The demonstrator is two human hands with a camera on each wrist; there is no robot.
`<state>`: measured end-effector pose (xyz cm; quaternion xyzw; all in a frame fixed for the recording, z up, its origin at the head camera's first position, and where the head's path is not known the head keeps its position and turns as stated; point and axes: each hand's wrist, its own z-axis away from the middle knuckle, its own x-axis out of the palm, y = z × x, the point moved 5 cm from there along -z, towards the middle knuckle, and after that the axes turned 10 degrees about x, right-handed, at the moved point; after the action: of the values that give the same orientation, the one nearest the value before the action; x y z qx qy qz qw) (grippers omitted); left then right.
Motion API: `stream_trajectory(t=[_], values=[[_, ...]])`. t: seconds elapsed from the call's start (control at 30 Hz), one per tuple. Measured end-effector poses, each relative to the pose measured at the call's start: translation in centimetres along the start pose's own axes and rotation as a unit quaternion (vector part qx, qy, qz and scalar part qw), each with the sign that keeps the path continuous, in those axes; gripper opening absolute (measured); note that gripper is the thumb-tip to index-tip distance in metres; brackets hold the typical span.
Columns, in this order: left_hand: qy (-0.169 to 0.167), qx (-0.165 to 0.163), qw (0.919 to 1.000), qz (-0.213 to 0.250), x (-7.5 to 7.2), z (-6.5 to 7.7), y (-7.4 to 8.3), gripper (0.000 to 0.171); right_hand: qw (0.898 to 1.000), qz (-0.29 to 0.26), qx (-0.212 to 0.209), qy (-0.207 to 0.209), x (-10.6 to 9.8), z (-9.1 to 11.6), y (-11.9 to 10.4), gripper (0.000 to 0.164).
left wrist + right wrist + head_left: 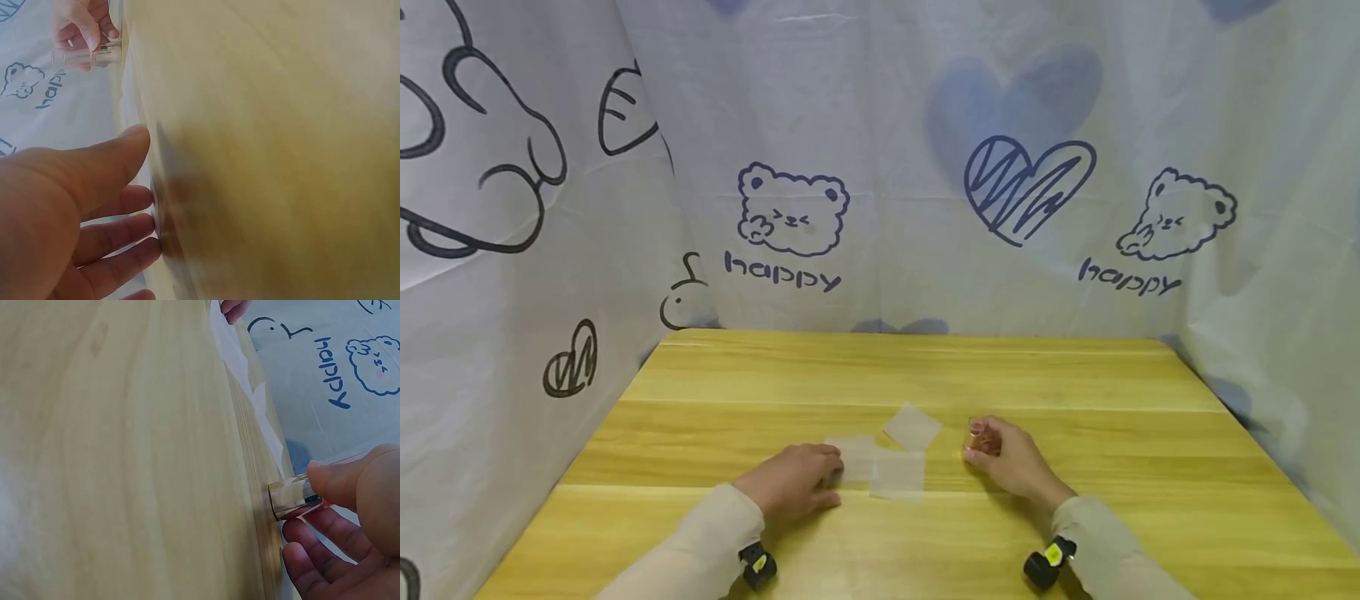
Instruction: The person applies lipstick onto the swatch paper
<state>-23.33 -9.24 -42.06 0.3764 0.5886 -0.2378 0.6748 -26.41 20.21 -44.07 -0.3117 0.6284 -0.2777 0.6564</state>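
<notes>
My right hand (1011,458) grips a small clear glass vessel (292,499) between thumb and fingers, upright close over the table right of the papers. Its thick base shows in the right wrist view, and the fingers partly hide its upper part. Three thin whitish paper squares lie mid-table: a left one (856,457), a front one (898,477) and a tilted back one (913,426). Beside the left square, my left hand (796,482) has its fingertips at the tabletop, loosely bent with nothing between thumb and fingers.
The wooden tabletop (700,375) reaches back to a white curtain (895,208) printed with bears and hearts. Another curtain (497,333) hangs along the left side. A black camera is strapped to each wrist.
</notes>
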Motion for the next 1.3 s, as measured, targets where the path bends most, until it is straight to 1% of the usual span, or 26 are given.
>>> stream_trajectory(t=[0.17, 0.3, 0.57, 0.7, 0.8, 0.97, 1.03, 1.17, 1.3], values=[[-0.003, -0.015, 0.9999, 0.006, 0.2, 0.1, -0.8, 0.039, 1.0, 0.002, 0.0, 0.001, -0.3, 0.1, -0.1, 0.017], [0.001, -0.019, 0.9998, 0.004, 0.1, 0.3, -1.3, 0.036, 1.0, 0.004, -0.005, 0.002, -0.5, 0.0, -0.4, 0.017], [0.0, -0.026, 0.9997, 0.003, -0.5, 1.2, -1.7, 0.031, 1.0, 0.0, -0.022, 0.0, -1.1, -0.1, -1.0, 0.02], [0.003, -0.026, 0.9996, 0.006, -0.7, 1.4, -2.0, 0.03, 0.999, 0.0, -0.032, -0.002, -1.6, -0.1, -1.4, 0.018], [0.005, -0.027, 0.9996, 0.009, -0.8, 1.6, -2.2, 0.03, 0.999, 0.005, -0.038, -0.004, -1.9, -0.2, -1.7, 0.012], [0.006, -0.026, 0.9996, 0.008, -0.9, 1.8, -2.3, 0.029, 0.999, 0.016, -0.05, -0.012, -2.3, 0.0, -2.5, 0.009], [0.005, -0.026, 0.9996, 0.006, -1.0, 1.8, -2.3, 0.029, 0.998, 0.021, -0.058, -0.017, -2.4, 0.2, -2.9, 0.014], [0.005, -0.027, 0.9996, 0.009, -1.2, 1.6, -2.1, 0.031, 0.996, 0.032, -0.076, -0.025, -2.7, 0.4, -3.7, 0.028], [0.018, -0.02, 0.9995, 0.017, -1.8, 1.1, -1.4, 0.032, 0.995, 0.048, -0.082, -0.03, -3.0, 0.7, -4.3, 0.03]])
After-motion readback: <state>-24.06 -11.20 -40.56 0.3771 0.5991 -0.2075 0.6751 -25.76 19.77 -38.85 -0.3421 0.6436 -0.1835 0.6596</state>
